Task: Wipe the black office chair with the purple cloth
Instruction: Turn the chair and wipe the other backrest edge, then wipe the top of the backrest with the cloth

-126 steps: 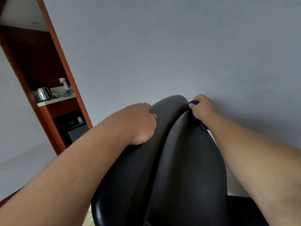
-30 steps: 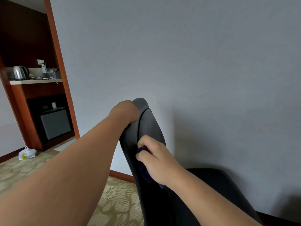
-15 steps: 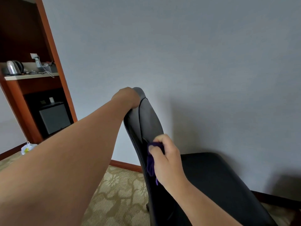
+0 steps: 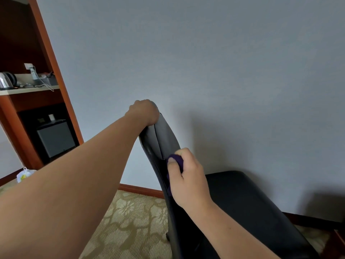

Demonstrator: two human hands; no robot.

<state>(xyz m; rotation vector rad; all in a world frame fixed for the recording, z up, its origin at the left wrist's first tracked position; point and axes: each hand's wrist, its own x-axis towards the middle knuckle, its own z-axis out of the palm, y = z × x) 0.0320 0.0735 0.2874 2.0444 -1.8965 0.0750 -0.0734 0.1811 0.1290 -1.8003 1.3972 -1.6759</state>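
Observation:
The black office chair [image 4: 242, 199] stands side-on before a grey wall, its backrest rising at centre and its seat spreading to the right. My left hand [image 4: 144, 112] grips the top edge of the backrest. My right hand [image 4: 186, 176] is closed on the purple cloth [image 4: 176, 159] and presses it against the backrest's side edge, roughly halfway down. Only a small bunch of the cloth shows between my fingers; the rest is hidden by the hand.
A wooden alcove [image 4: 56, 86] at the left holds a shelf with a kettle [image 4: 6, 82] and a small fridge [image 4: 56, 138] below. A white plastic bag [image 4: 24, 174] lies on the patterned carpet [image 4: 130, 221]. The grey wall is close behind the chair.
Over the last second my right hand with the cloth has stayed at the backrest's side edge, shifting only slightly. My left hand keeps its grip on the top. Earlier, the cloth was at the top.

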